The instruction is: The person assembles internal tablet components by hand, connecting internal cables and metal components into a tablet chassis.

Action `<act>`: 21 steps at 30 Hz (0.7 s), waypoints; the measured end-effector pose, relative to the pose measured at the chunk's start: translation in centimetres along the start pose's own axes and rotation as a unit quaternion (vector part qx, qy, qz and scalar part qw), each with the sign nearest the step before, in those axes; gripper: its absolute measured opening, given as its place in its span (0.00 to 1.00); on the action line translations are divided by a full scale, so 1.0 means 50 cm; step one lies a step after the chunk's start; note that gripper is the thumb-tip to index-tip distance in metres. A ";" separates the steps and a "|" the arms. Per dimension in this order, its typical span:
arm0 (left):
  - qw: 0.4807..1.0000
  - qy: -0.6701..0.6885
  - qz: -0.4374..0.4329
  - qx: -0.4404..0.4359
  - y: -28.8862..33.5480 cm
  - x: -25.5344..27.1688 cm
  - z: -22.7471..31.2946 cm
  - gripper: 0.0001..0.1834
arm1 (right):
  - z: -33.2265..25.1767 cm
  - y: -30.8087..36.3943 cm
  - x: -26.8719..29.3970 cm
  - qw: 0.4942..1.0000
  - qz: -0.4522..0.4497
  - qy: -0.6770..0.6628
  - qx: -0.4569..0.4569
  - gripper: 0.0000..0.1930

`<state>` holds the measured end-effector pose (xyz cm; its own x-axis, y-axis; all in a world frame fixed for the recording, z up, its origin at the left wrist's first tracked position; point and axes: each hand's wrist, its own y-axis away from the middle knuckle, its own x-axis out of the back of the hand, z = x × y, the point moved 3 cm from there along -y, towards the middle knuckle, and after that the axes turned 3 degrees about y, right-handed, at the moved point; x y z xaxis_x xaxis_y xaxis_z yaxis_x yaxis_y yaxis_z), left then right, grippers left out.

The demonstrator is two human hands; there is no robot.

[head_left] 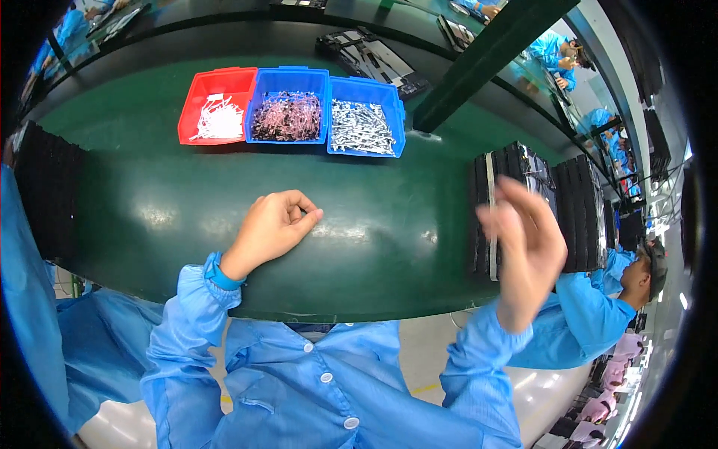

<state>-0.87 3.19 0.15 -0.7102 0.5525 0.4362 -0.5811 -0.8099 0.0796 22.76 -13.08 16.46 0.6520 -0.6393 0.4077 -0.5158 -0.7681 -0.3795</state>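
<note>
The tabletop (374,269) is deep green, the stack (580,217) at right mostly black. I see a red bin (213,79) of white pieces (221,121), then two blue bins (292,78): pinkish-red and black bits (287,118) in one, silvery bits (362,126) in the other. The jacket (292,374) is light blue, its buttons (326,378) white.

A green worktable (389,183) spans left to right — beyond it, a dark surface (232,45). A green post (490,67) rises at far right. Pale floor (430,352) shows near — white strip lights (683,301) shine right.
</note>
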 end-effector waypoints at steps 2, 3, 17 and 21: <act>1.000 0.014 0.015 -0.004 0.007 0.005 -0.014 0.13 | 0.000 -0.101 -0.106 0.998 -0.034 -0.010 0.047 0.18; 0.999 0.031 0.031 -0.011 0.009 0.008 -0.016 0.13 | 0.018 -0.160 -0.151 0.996 -0.043 -0.021 0.076 0.20; 0.992 0.074 0.019 -0.098 0.012 0.026 -0.014 0.11 | 0.370 -0.580 -0.439 0.819 -0.335 0.461 -0.070 0.76; 0.991 0.066 0.025 -0.112 0.016 0.024 -0.017 0.11 | 0.352 -0.567 -0.460 0.802 -0.322 0.499 -0.069 0.74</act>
<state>-2.54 3.37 -0.03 -0.7774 0.5461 0.3121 -0.6075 -0.7806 -0.1472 32.15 24.03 3.23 0.0739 0.2329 0.9697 -0.3514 -0.9039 0.2438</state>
